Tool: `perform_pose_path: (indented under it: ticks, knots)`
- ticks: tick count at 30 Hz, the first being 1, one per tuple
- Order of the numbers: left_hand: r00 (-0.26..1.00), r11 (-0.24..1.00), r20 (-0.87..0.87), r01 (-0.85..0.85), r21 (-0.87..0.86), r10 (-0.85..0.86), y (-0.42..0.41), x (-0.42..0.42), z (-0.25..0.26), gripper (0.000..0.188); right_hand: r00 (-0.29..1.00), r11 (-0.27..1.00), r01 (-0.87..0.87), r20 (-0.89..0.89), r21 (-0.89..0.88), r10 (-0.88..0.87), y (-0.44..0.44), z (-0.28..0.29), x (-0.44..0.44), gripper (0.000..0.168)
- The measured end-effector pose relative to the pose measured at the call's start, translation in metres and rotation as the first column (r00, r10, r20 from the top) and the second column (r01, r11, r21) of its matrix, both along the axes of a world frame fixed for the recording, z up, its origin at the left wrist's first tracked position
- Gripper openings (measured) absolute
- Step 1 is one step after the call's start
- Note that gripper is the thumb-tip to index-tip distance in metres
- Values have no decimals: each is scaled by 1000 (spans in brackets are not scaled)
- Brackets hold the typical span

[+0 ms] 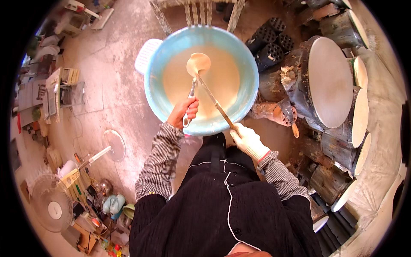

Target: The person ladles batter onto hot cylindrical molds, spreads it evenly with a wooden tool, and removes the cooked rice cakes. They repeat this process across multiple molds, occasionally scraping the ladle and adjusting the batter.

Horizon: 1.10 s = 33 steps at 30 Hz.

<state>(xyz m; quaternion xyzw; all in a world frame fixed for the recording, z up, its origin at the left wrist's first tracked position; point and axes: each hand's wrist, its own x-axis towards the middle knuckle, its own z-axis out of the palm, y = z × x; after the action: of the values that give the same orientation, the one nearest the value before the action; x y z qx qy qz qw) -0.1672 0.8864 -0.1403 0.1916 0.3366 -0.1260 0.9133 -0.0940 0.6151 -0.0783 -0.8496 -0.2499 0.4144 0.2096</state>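
Note:
A large blue plastic basin [150, 96] stands in front of me, partly filled with smooth beige batter [224, 80]. My bare left hand [184, 110] grips the pale handle of a kitchen utensil [192, 91] above the near-left part of the batter. In a white knit glove, my right hand [249, 141] is closed around a long wooden stick [218, 104] that slants over the basin. A batter-coated round ladle head [198, 64] is where the two tools meet. Which handle carries it is hard to tell, as batter covers the joint.
Several round griddles on drum-like stoves line my right, the biggest griddle [330, 82] nearest the basin. Black honeycomb briquettes [269, 43] are stacked beside them. A wooden chair [197, 13] stands beyond the basin. A pedestal fan [53, 205] and clutter occupy the lower left.

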Motion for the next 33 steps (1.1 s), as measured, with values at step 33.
perform_pose_path:
  ticks: [33]
  knots:
    - [969,951,148,228,-209,-200,-77,69,246,26,679,335,599,-240,727,-694,-186,79,42,37]
